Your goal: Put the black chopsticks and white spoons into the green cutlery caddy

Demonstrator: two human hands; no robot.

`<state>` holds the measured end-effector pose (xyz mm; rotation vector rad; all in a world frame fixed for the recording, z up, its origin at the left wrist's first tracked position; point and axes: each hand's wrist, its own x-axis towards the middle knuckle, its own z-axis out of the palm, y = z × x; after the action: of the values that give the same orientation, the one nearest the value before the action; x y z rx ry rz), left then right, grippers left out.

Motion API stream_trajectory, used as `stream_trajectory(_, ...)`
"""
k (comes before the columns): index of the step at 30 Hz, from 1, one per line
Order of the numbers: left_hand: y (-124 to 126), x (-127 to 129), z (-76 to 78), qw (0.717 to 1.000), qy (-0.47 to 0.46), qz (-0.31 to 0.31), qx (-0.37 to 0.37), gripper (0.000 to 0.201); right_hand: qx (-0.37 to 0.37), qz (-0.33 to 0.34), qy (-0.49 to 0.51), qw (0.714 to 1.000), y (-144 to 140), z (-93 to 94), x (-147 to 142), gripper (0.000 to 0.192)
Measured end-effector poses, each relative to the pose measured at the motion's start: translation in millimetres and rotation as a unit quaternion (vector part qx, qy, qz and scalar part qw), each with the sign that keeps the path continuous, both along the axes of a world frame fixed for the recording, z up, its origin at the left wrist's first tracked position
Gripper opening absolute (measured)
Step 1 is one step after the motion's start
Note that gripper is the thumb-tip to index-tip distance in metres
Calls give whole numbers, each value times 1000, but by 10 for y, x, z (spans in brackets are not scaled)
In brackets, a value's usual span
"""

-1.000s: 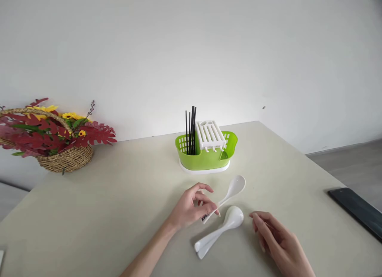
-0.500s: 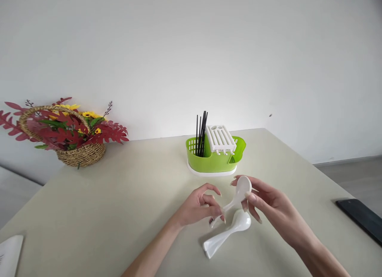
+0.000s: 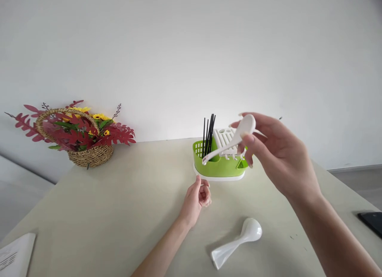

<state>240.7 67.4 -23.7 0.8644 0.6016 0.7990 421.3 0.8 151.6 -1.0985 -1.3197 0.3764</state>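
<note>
The white spoon (image 3: 235, 140) and the second white spoon (image 3: 235, 243) look like smooth, glossy plastic or ceramic, which of the two cannot be told. The green cutlery drainer (image 3: 219, 165) is smooth plastic with a slight sheen, its white insert (image 3: 225, 140) and base tray plastic too, and the black chopsticks (image 3: 209, 132) in it look matt. The basket (image 3: 89, 155) is rough woven wicker, the surface (image 3: 119, 213) a matt, smooth beige, the phone (image 3: 371, 221) glossy black, and the sheet (image 3: 14, 255) plain paper.

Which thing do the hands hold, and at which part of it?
The right hand holds a white spoon by its bowl end, handle pointing left. The left hand holds nothing.
</note>
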Motion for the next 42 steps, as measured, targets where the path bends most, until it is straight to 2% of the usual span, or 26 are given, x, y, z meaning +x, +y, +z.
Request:
stream_trajectory(2, 39, -5, 16, 999, -28, -5, -24, 54, 6, -15, -40, 999, 195, 74, -19, 43)
stream_trajectory(5, 101, -28, 25, 996, -61, -10, -63, 45, -24, -37, -129, 991, 488, 119, -47, 46)
stream_trajectory(9, 157, -46, -12, 992, -73, -23, -101, 42, -86, -52, -265, 959, 777, 66, -111, 41)
stream_trajectory(16, 172, -47, -33, 992, -66, -38, -97, 41, -207, -29, -445, 871, 979, -56, -324, 37)
stream_trajectory(24, 160, -56, -65, 996, -38, -63, -51, 42, -273, -5, -506, 818, 1180, -199, -457, 37)
stream_trajectory(29, 130, -56, -30, 997, -16, -72, -32, 42, -293, 17, -510, 809, 1260, -277, -437, 35)
stream_trajectory(34, 132, -53, -20, 996, -15, -81, -20, 42, -295, 16, -509, 808, 1236, -252, -457, 34)
stream_trajectory(39, 138, -65, -23, 996, -13, -87, -19, 43, -283, -19, -498, 820, 1021, -154, -490, 36)
stream_trajectory(42, 134, -68, -6, 996, -8, -86, -20, 44, -246, -51, -476, 843, 781, -108, -462, 35)
